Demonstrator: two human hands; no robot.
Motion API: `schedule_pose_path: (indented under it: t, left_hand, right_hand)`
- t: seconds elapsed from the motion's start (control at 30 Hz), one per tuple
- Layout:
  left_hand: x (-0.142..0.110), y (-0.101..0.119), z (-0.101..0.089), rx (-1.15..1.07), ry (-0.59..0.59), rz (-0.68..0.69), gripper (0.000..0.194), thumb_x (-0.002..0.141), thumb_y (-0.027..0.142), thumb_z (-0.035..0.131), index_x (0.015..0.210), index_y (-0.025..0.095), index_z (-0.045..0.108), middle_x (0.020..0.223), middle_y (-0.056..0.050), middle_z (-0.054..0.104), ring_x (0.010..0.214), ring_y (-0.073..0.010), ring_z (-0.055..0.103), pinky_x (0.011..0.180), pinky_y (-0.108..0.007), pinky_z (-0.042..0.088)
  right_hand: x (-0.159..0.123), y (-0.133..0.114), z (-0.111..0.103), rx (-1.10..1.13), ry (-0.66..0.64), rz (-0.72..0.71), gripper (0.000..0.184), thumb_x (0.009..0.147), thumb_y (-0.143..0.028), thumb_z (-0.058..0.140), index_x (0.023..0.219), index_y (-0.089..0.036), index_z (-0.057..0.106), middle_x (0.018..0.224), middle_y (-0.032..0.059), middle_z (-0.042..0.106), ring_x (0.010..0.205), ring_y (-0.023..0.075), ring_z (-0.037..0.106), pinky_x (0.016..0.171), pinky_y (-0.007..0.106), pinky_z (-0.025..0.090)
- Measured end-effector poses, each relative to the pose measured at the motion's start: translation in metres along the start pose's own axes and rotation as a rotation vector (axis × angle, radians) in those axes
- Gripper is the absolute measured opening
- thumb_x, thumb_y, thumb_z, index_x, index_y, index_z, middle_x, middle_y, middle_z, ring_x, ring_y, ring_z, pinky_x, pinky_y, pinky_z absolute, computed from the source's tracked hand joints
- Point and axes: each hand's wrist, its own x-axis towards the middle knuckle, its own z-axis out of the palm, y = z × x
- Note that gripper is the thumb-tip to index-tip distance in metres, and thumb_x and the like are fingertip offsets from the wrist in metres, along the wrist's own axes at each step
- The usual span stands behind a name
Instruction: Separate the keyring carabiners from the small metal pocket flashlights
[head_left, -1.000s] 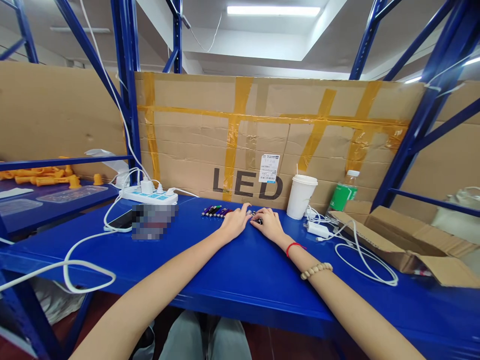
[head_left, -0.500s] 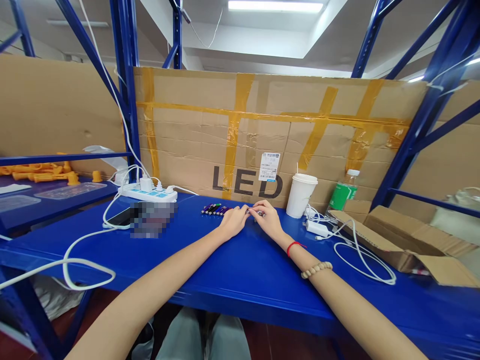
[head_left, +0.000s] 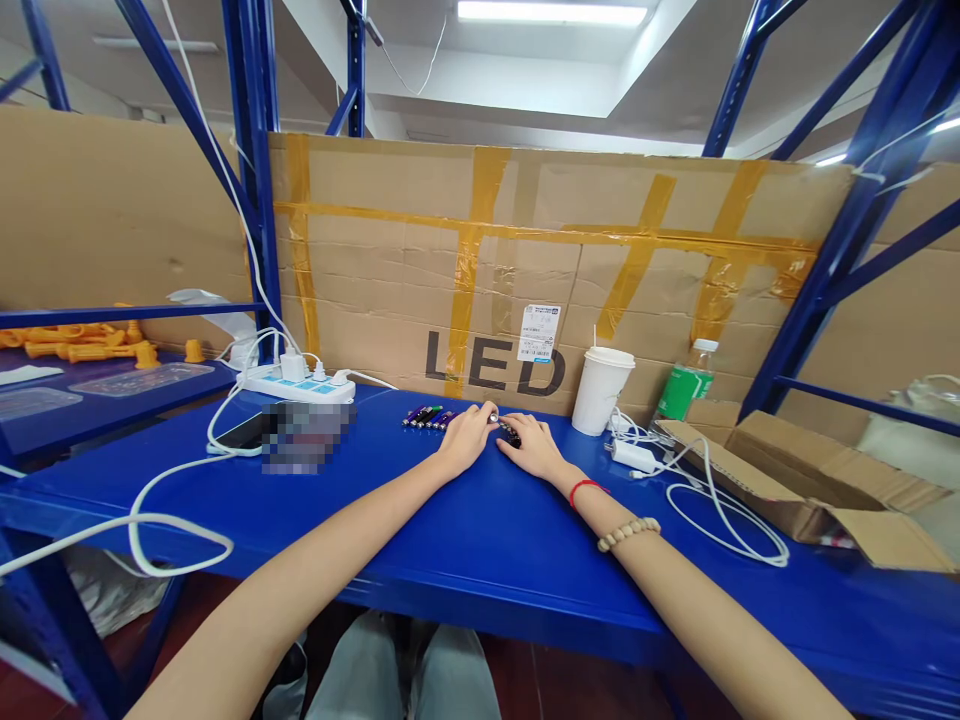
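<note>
My left hand (head_left: 466,441) is closed, its thumb and fingertips pinching a small shiny cylinder with a silver end (head_left: 493,418). Close beside it, my right hand (head_left: 535,446) reaches over some small dark, shiny pieces (head_left: 512,435) on the table. Its thumb and fingers are spread apart around these pieces, partly hiding them. To the left of my left hand lies a row of slim coloured cylinders (head_left: 427,418), purple, green and dark, with silvery ends. They are too small to tell their exact kind.
A white cup with a straw (head_left: 602,392) and a green-labelled bottle (head_left: 686,382) stand behind right. White cables (head_left: 720,510) and an open cardboard box (head_left: 810,485) are at right. A power strip (head_left: 300,386) and phone (head_left: 251,432) are at left on the blue table (head_left: 450,540).
My right hand has parted from the left fingertips, moving slightly down and opening over the dark pieces. My left hand has tilted up a little, showing the silver end.
</note>
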Motion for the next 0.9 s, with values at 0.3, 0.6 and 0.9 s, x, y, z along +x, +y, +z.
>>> schedule_pose_path:
  t: [0.3,0.6,0.9]
  left_hand:
    - [0.0009,-0.0002,0.0012,0.011,-0.038,0.017,0.020,0.090,0.029,0.033,0.102,0.020,0.047,0.092,-0.004,0.059,0.088,-0.0180,0.055,0.078,-0.028,0.042]
    - [0.0008,-0.0001,0.0016,0.049,-0.023,0.008,0.020,0.090,0.028,0.033,0.101,0.020,0.047,0.092,-0.005,0.059,0.090,-0.0183,0.055,0.076,-0.028,0.041]
    - [0.0014,-0.0003,0.0035,0.075,-0.051,-0.012,0.022,0.090,0.031,0.032,0.101,0.020,0.047,0.089,-0.005,0.059,0.088,-0.0184,0.056,0.075,-0.028,0.041]
  right_hand:
    - [0.0043,-0.0018,0.0007,-0.029,-0.094,-0.097,0.031,0.083,-0.034,0.045,0.107,-0.021,0.058,0.113,0.0074,0.060,0.108,0.0214,0.048,0.094,0.043,0.027]
    - [0.0072,-0.0014,0.0018,-0.026,-0.101,-0.085,0.032,0.083,-0.036,0.045,0.107,-0.020,0.058,0.109,0.0068,0.061,0.105,0.0203,0.049,0.093,0.041,0.027]
    - [0.0087,0.0015,-0.0005,-0.013,-0.045,-0.047,0.022,0.083,-0.034,0.048,0.092,-0.026,0.067,0.107,0.0029,0.060,0.099,0.0198,0.049,0.084,0.037,0.031]
